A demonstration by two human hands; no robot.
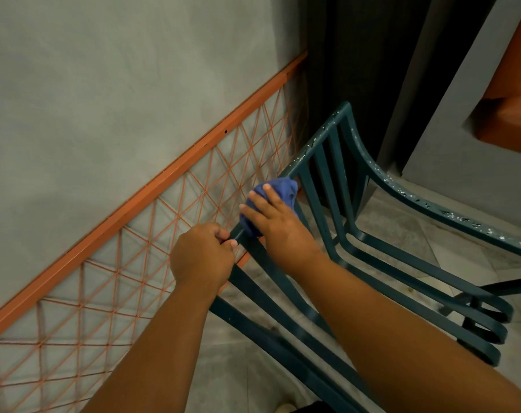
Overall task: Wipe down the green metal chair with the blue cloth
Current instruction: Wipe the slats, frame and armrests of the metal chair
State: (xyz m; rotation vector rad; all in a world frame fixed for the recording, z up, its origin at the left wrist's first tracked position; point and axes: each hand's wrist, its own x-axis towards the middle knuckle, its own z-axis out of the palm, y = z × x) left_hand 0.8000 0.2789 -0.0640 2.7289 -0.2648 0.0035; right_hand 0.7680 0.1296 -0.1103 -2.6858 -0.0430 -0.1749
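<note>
While the left hand (201, 257) grips the chair (318, 180) rail, the right hand's (275, 220) straight fingers (260, 199) press the cloth (278, 190) on it; rail runs near-left to far-right.

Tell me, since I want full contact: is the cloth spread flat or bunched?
Bunched: the blue cloth sits wadded under the right hand on the chair rail.
</note>
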